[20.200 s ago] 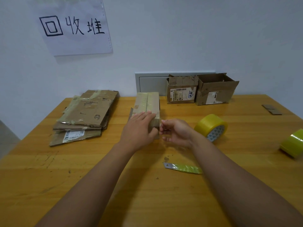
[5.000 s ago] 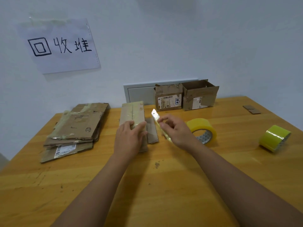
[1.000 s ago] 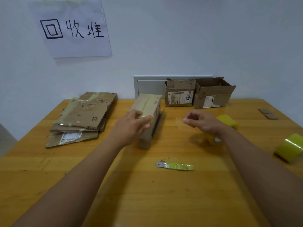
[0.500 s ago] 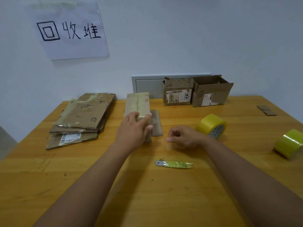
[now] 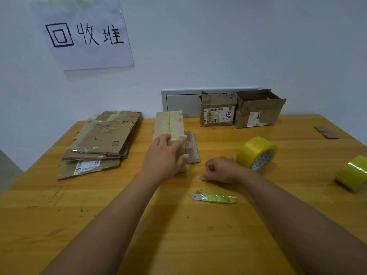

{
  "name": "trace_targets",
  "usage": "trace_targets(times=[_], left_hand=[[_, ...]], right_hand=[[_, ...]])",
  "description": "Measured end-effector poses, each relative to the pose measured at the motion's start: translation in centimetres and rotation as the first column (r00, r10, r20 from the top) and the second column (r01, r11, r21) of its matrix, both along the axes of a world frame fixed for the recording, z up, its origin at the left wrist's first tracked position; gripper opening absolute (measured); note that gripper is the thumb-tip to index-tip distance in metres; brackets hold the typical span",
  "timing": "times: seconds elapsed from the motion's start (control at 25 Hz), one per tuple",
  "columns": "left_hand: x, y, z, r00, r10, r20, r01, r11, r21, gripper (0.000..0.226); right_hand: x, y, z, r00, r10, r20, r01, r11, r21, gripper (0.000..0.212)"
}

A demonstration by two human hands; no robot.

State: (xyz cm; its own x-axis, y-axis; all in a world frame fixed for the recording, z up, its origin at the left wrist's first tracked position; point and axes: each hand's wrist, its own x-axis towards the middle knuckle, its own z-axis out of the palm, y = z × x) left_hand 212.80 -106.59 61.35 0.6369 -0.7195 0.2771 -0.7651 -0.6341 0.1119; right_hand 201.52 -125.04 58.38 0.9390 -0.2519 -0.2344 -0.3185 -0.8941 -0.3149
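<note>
My spread left grip (image 5: 163,157) has laid the box (image 5: 168,124) flat again, my right grip (image 5: 220,169) curls at 4 o'clock, holding what I cannot tell, so squashing comes next.

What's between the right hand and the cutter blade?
Head view: bare tabletop between right hand and cutter blade, save a small crumb beside the blade's tip.

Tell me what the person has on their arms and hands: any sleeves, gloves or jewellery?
Nothing shows. The left hand and right hand are bare, with no gloves, rings or watch in view. The left forearm and right forearm are bare too, with no sleeve up to the picture's lower edge.
</note>
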Motion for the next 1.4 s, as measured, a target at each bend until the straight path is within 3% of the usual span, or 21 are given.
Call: trace_targets(times=[0.28, 0.44, 0.52, 0.6, 0.64, 0.68, 0.76, 1.0, 1.12, 1.24, 1.4], left_hand=[[-0.1, 0.1, -0.1, 1.000, -0.011, 0.015, 0.012, 1.000, -0.022, 0.060], [0.1, 0.2, -0.2, 0.999, -0.020, 0.026, 0.021, 1.000, -0.022, 0.060], [0.2, 0.2, -0.2, 0.999, -0.027, 0.031, 0.028, 0.999, -0.025, 0.060], [0.2, 0.2, -0.2, 0.999, -0.031, 0.038, 0.032, 0.999, -0.027, 0.060], [0.2, 0.2, -0.2, 0.999, -0.031, 0.045, 0.033, 0.999, -0.028, 0.060], [0.1, 0.2, -0.2, 0.998, -0.032, 0.050, 0.033, 0.999, -0.030, 0.061], [0.1, 0.3, -0.2, 0.998, -0.035, 0.056, 0.037, 0.999, -0.032, 0.061], [0.2, 0.7, 0.1, 0.997, -0.066, 0.049, 0.068, 0.997, -0.032, 0.063], [0.6, 1.1, 0.3, 0.999, -0.053, -0.005, 0.052, 0.995, -0.086, 0.068], [1.1, 1.1, 0.8, 0.994, -0.082, -0.066, 0.068, 0.981, -0.184, 0.048], [2.4, 1.6, 0.8, 0.990, -0.118, -0.083, 0.092, 0.958, -0.270, 0.032]], right_hand=[[1.0, 1.8, 1.1, 0.987, -0.107, -0.122, 0.065, 0.951, -0.302, 0.057], [1.0, 2.4, 1.9, 0.970, -0.203, -0.137, 0.112, 0.864, -0.490, 0.094], [1.2, 2.2, 2.2, 0.978, -0.204, -0.032, 0.174, 0.900, -0.399, 0.089], [1.4, 2.0, 2.9, 0.942, -0.255, 0.218, 0.267, 0.963, -0.028, 0.061], [1.5, 2.2, 3.2, 0.883, -0.347, 0.315, 0.275, 0.928, 0.251, 0.046], [1.6, 2.6, 3.6, 0.827, -0.449, 0.339, 0.242, 0.828, 0.505, 0.038], [2.0, 3.5, 4.4, 0.790, -0.533, 0.303, 0.183, 0.677, 0.713, 0.044], [2.8, 4.7, 3.7, 0.811, -0.489, 0.320, 0.117, 0.672, 0.731, 0.021], [3.0, 4.7, 3.2, 0.821, -0.442, 0.362, 0.101, 0.736, 0.670, 0.021], [3.5, 4.8, 2.6, 0.808, -0.415, 0.418, 0.117, 0.808, 0.577, 0.018], [3.3, 5.1, 1.8, 0.774, -0.409, 0.484, 0.103, 0.834, 0.541, 0.015]])
